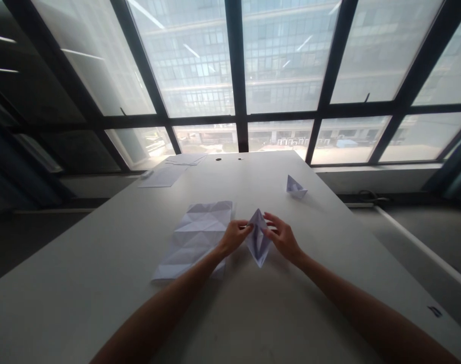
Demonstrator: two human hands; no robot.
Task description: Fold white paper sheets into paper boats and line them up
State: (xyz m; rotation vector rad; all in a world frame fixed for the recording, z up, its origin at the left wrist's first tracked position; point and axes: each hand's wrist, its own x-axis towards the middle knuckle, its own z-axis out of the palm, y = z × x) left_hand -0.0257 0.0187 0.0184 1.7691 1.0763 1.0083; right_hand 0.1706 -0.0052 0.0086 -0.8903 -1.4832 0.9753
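A folded white paper (258, 241), diamond-shaped with a hollow down its middle, is held up between both hands above the table. My left hand (236, 235) pinches its left side between thumb and fingers. On the opposite side, my right hand (282, 236) grips the paper with the thumb at the front edge and the fingers partly behind. Left of the hands lies a creased, unfolded sheet of paper (200, 232), partly covered by my left forearm. Farther off to the right stands a finished-looking paper boat (295, 187).
The white table (112, 263) stretches toward large black-framed windows (200, 60). Flat paper sheets (164, 177) lie at its far left, with a small whitish object (147, 174) beside them. A small dark item (435, 311) sits near the right edge.
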